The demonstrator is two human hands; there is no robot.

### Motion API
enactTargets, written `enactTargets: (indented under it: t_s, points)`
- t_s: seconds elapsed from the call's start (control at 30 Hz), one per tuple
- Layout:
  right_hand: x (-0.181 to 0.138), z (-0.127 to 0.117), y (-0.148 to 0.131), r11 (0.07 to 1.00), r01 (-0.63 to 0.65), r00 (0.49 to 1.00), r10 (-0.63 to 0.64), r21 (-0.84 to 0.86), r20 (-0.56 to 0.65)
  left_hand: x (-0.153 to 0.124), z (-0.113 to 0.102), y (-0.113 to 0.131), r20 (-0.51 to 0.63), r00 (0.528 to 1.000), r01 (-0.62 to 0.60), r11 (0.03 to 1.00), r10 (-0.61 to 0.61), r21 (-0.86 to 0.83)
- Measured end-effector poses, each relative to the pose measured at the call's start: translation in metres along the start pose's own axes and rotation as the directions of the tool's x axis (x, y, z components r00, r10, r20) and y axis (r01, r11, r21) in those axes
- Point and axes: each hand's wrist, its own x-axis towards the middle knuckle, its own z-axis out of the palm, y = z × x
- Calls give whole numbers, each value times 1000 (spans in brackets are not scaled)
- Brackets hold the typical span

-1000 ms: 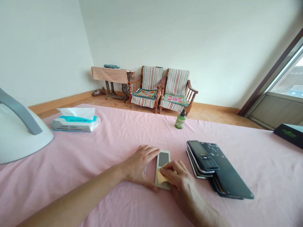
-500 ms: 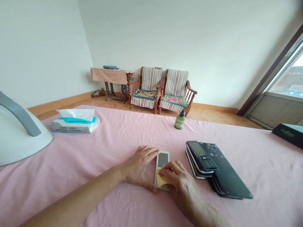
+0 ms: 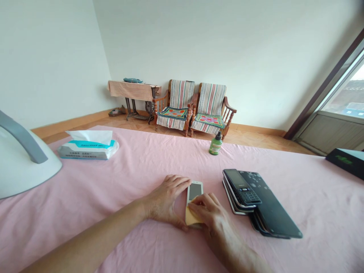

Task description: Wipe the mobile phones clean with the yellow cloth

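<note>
A small white phone (image 3: 194,189) lies face up on the pink cloth (image 3: 127,182). My left hand (image 3: 166,201) rests against its left edge, fingers curled along it and thumb at its near corner, holding it still. My right hand (image 3: 209,214) presses a small yellow cloth (image 3: 191,218) onto the phone's lower half, fingers pinched around the cloth. Only the phone's upper screen shows.
A stack of dark phones (image 3: 256,201) lies just right of my hands. A green spray bottle (image 3: 215,144) stands behind them, a tissue pack (image 3: 88,146) at far left, a white and grey appliance (image 3: 22,159) at the left edge, a dark box (image 3: 345,161) at right.
My right hand has slid the yellow cloth slightly left and down along the phone. The left hand stays put.
</note>
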Motion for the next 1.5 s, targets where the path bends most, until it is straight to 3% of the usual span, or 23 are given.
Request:
enactTargets:
  t_s: [0.3,0.6,1.03,1.23,1.5]
  points:
    - [-5,-4,-4,999,22,998,-25,46,60,0,-1,1,-7,1000,-17,1000,17,-1]
    - [-9,-9,-11,998,-37,994,32,49,101,1,-1,2,9,1000,-6,1000,6,18]
    - [-9,-6,-6,996,-75,997,74,49,15,1,-1,0,22,1000,5,999,-6,32]
    - [-9,-1,-9,999,-21,998,19,34,58,0,-2,2,3,1000,0,999,0,36]
    - [-14,5,-1,991,-64,998,62,114,23,-1,0,1,-3,1000,-22,998,22,52]
